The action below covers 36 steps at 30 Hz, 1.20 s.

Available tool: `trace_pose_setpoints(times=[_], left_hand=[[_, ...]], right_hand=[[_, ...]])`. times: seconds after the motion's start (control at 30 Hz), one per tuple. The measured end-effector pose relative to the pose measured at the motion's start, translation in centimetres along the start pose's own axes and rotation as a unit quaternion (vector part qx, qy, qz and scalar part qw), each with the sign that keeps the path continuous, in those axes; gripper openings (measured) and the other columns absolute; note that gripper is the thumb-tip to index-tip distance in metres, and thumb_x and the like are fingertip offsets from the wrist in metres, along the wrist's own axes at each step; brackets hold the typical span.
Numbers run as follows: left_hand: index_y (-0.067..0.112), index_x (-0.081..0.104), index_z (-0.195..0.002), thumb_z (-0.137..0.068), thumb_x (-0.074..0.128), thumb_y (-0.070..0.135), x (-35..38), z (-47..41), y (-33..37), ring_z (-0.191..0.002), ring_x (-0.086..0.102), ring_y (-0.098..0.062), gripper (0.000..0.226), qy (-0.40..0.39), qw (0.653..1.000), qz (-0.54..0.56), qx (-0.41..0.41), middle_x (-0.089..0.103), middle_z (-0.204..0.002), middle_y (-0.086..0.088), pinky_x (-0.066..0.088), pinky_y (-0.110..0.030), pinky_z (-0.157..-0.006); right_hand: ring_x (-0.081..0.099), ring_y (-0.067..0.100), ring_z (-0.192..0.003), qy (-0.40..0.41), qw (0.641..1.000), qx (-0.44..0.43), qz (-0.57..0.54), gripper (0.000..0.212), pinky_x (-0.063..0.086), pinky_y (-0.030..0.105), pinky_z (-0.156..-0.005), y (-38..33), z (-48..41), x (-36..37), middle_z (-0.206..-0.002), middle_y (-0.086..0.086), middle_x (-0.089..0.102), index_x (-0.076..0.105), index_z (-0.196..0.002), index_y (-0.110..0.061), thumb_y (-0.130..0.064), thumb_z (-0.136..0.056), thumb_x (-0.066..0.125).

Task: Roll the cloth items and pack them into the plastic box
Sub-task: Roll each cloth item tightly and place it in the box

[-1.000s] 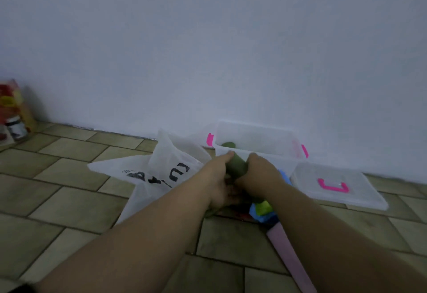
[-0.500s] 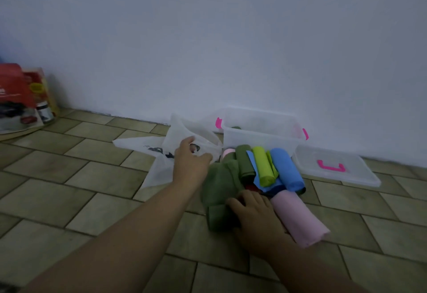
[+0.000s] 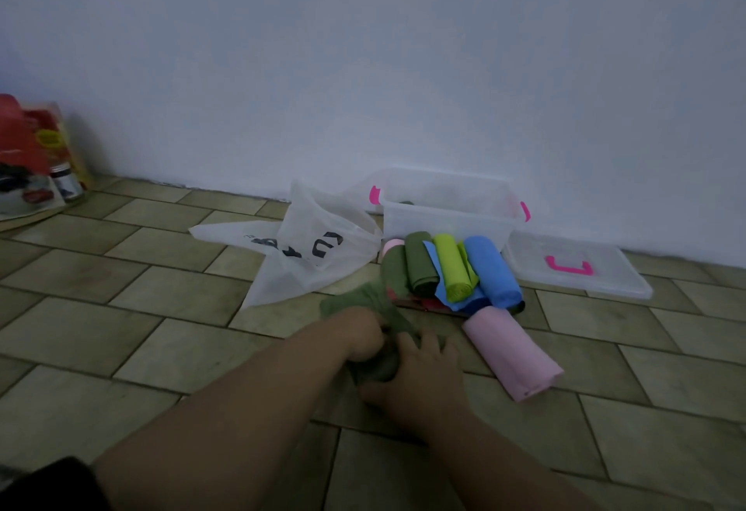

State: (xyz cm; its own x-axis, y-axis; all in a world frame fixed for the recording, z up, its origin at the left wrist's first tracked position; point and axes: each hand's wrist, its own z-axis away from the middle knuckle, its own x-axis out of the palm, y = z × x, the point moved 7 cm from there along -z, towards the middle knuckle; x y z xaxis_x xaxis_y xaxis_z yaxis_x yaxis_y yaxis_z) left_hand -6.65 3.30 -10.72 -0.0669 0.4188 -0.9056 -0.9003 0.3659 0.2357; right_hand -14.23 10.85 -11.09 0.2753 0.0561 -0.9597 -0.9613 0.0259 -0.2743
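Olive-green cloth (image 3: 369, 311) now bunched on the floor between both hands: the left hand (image 3: 359, 335), off the white bag (image 3: 300, 256) a moment ago, has joined the right hand (image 3: 420, 381), both gripping it, rolling under way. Finished rolls (image 3: 452, 264) wait just before the plastic box (image 3: 444, 214).

Two bare forearms, no sleeves, left hand (image 3: 360, 333), right hand (image 3: 420, 383), no rings or watch visible

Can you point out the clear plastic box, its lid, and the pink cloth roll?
Clear plastic box (image 3: 444, 224), head view, front wall.
Clear lid with pink handle (image 3: 605, 280), head view, flat top.
Pink cloth roll (image 3: 510, 351), head view, middle.
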Motion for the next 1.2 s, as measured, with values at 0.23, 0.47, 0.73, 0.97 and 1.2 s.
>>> trace_pose_setpoints(times=[0.23, 0.47, 0.73, 0.97, 1.2], left_hand=[[0.030, 0.015, -0.150, -0.098, 0.045, 0.033, 1.0, -1.1, -0.4, -0.145, 0.011, -0.031, 0.060, -0.029, 0.994, -0.104, -0.012, 0.000, -0.160, -0.004, 0.018, -0.041, -0.115], [0.029, 0.012, -0.150, -0.097, 0.044, 0.029, 1.4, -1.6, -0.6, -0.145, 0.008, -0.032, 0.062, -0.038, 0.994, -0.105, -0.017, -0.003, -0.160, -0.005, 0.015, -0.041, -0.116], [0.030, 0.013, -0.150, -0.094, 0.047, 0.044, 1.8, -2.1, -1.1, -0.145, 0.010, -0.032, 0.066, -0.014, 0.995, -0.099, -0.007, 0.000, -0.160, -0.005, 0.016, -0.040, -0.115], [0.028, 0.026, -0.148, -0.091, 0.054, 0.030, 0.7, -0.7, -0.5, -0.142, 0.021, -0.029, 0.062, 0.035, 0.999, -0.025, 0.013, 0.014, -0.159, -0.004, 0.024, -0.038, -0.113], [0.024, 0.042, -0.133, -0.079, 0.066, 0.042, -0.8, 4.1, 0.3, -0.099, 0.054, -0.018, 0.061, -0.002, 0.996, 0.094, 0.009, 0.057, -0.123, -0.003, 0.044, -0.029, -0.077]], right_hand=[[0.031, 0.020, -0.097, 0.063, 0.998, -0.009, 0.004, 0.062, 0.032, 0.039, -0.090, 0.4, 1.3, -1.0, -0.116, -0.001, 0.044, 0.045, -0.107, -0.039, -0.075, -0.056, 0.043], [0.036, 0.028, -0.103, 0.021, 0.999, -0.002, 0.027, 0.073, 0.035, 0.038, -0.085, 0.9, 1.7, 0.2, -0.122, -0.001, 0.042, 0.039, -0.115, -0.044, -0.081, -0.052, 0.041], [0.023, 0.030, -0.135, -0.130, 0.980, -0.098, 0.112, 0.066, 0.011, 0.059, -0.108, 2.3, 1.1, -1.2, -0.145, -0.004, 0.031, 0.020, -0.138, -0.051, -0.047, -0.080, 0.051], [0.050, 0.023, -0.113, -0.224, 0.954, -0.168, 0.107, 0.060, 0.043, 0.036, -0.094, 0.7, -1.2, -2.5, -0.131, 0.003, 0.052, 0.035, -0.139, -0.047, -0.018, -0.089, 0.052], [0.053, 0.023, -0.112, -0.262, 0.944, -0.156, 0.125, 0.049, 0.045, 0.037, -0.096, 0.2, -2.1, -2.5, -0.128, 0.003, 0.056, 0.046, -0.136, -0.031, -0.029, -0.088, 0.059]])
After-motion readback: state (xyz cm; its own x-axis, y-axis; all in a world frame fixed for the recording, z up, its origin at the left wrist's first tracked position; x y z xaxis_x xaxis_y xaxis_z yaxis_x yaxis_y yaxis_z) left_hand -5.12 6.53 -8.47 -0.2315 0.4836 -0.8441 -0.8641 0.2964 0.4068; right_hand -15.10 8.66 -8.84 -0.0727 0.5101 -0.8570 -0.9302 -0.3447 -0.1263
